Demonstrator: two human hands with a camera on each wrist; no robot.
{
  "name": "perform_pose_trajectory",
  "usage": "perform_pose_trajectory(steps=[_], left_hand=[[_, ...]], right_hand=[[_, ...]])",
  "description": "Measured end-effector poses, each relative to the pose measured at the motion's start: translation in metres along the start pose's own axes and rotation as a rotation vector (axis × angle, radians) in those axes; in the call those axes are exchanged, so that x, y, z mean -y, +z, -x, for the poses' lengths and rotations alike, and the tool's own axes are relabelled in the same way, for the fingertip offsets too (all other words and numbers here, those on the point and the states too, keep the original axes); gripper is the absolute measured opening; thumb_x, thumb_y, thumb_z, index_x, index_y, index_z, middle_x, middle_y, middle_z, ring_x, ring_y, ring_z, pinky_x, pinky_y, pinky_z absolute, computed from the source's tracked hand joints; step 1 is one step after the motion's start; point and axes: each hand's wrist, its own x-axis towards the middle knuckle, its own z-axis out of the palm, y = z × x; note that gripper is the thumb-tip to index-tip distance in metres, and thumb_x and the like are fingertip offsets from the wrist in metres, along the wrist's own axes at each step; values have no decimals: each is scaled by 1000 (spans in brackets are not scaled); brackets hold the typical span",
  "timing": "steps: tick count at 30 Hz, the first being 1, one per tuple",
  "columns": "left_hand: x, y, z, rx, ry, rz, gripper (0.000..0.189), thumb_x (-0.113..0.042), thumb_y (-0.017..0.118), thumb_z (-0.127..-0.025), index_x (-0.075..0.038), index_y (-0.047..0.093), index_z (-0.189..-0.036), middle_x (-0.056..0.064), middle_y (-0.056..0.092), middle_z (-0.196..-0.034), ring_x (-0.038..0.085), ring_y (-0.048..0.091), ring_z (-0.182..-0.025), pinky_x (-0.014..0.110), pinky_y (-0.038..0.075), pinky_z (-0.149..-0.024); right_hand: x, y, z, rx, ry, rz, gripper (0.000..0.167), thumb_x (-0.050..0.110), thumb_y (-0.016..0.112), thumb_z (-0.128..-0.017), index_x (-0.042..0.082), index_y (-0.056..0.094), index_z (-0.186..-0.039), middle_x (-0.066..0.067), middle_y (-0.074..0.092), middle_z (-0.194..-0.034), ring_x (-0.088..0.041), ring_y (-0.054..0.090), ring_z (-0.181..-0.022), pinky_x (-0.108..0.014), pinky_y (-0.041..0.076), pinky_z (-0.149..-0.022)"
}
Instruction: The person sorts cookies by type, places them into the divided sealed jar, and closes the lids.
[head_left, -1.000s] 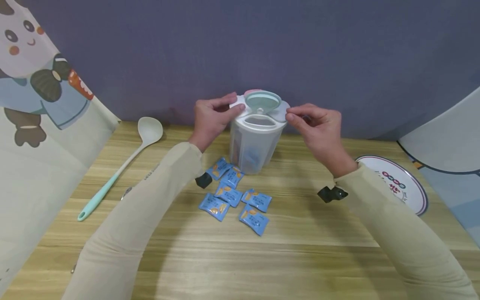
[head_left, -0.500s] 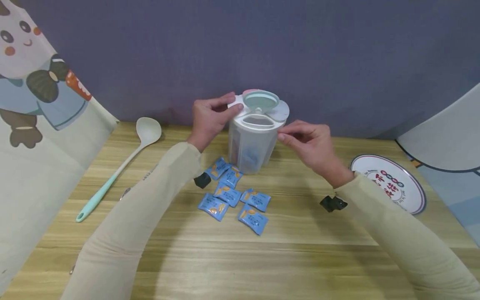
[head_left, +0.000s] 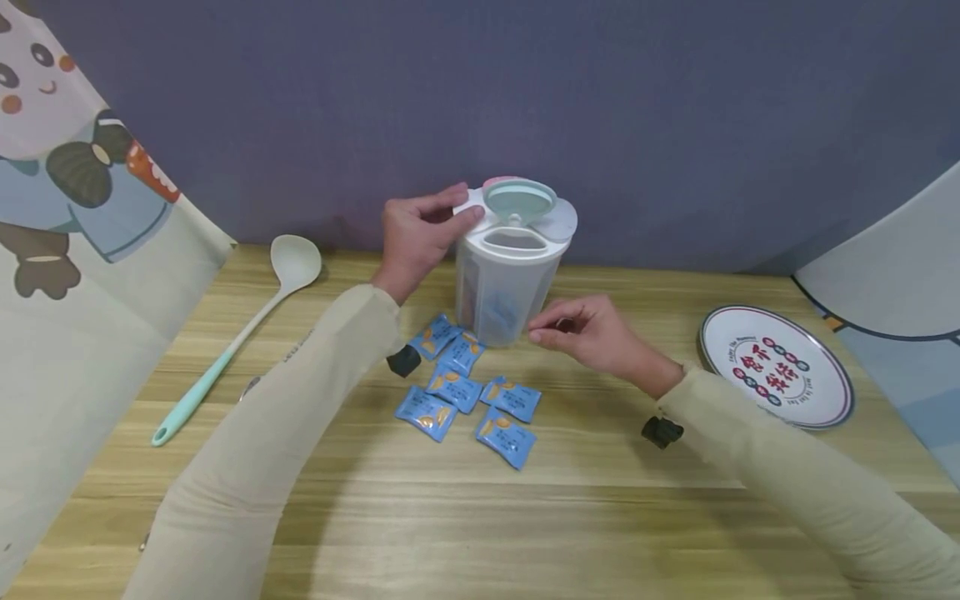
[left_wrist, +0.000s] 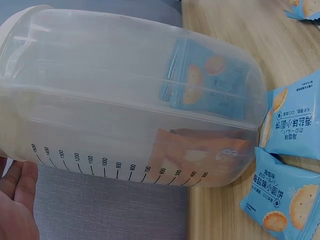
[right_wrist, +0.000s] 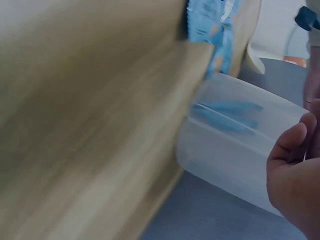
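Note:
A clear plastic storage container [head_left: 498,287] with a white lid stands upright near the back of the table. Its green flap [head_left: 520,200] is raised, baring one opening. My left hand [head_left: 412,237] grips the lid's left edge between thumb and fingers. Low by the container's right side is my right hand [head_left: 592,335], fingers loosely bent, holding nothing. Several blue biscuit packets [head_left: 506,437] lie in front of the container. Through its wall, the left wrist view shows a blue packet [left_wrist: 212,75] and an orange packet [left_wrist: 200,155] in separate compartments.
A ladle [head_left: 225,350] with a pale green handle lies at the left. On the right stands a white plate [head_left: 817,392] with red print. A dark blue partition [head_left: 637,133] rises behind the table. A metal object is mostly hidden under the left sleeve.
My right hand has left the lid's right edge and moved down and slightly left, beside the container's base. My left hand keeps its hold on the lid.

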Motion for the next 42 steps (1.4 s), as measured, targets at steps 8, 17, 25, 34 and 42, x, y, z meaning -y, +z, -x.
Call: perform_pose_trajectory(steps=[8, 17, 25, 34, 42], left_hand=[[0, 0, 0, -2, 0, -16, 30, -5, 81, -73, 11, 69, -95, 16, 67, -104, 17, 65, -99, 27, 52, -84], [-2, 0, 2, -4, -21, -21, 30, -6, 80, -74, 11, 69, -96, 16, 67, -105, 17, 65, -99, 27, 52, -85], [0, 0, 2, -7, -7, -15, 30, -5, 80, -74, 11, 69, -95, 17, 67, -105, 17, 65, -99, 28, 52, -85], [1, 0, 0, 0, -23, -3, 30, -6, 81, -74, 10, 69, -96, 16, 67, -105, 17, 65, -99, 26, 52, -84], [0, 0, 0, -4, -18, 7, 30, -6, 81, -74, 10, 69, -96, 16, 68, -105, 16, 65, -99, 27, 52, -84]], right_hand=[[-17, 11, 6, 75, 33, 37, 8, -9, 72, -78, -7, 71, -85, -16, 69, -84, -13, 61, -67, -22, 49, -51], [-33, 20, 12, 178, 117, 73, 13, -1, 77, -77, -6, 71, -88, -9, 71, -84, -15, 61, -67, -25, 51, -55], [-42, 23, 10, 290, 177, 133, 24, 3, 80, -74, -1, 72, -96, -7, 70, -89, -22, 61, -75, -31, 52, -64], [-50, 26, 9, 398, 187, 105, 36, 2, 80, -74, -4, 68, -107, -11, 68, -100, -23, 60, -80, -30, 53, -69], [-47, 27, 7, 447, 156, 155, 45, 8, 81, -73, -4, 65, -114, -11, 66, -104, -25, 57, -89, -34, 50, -74]])
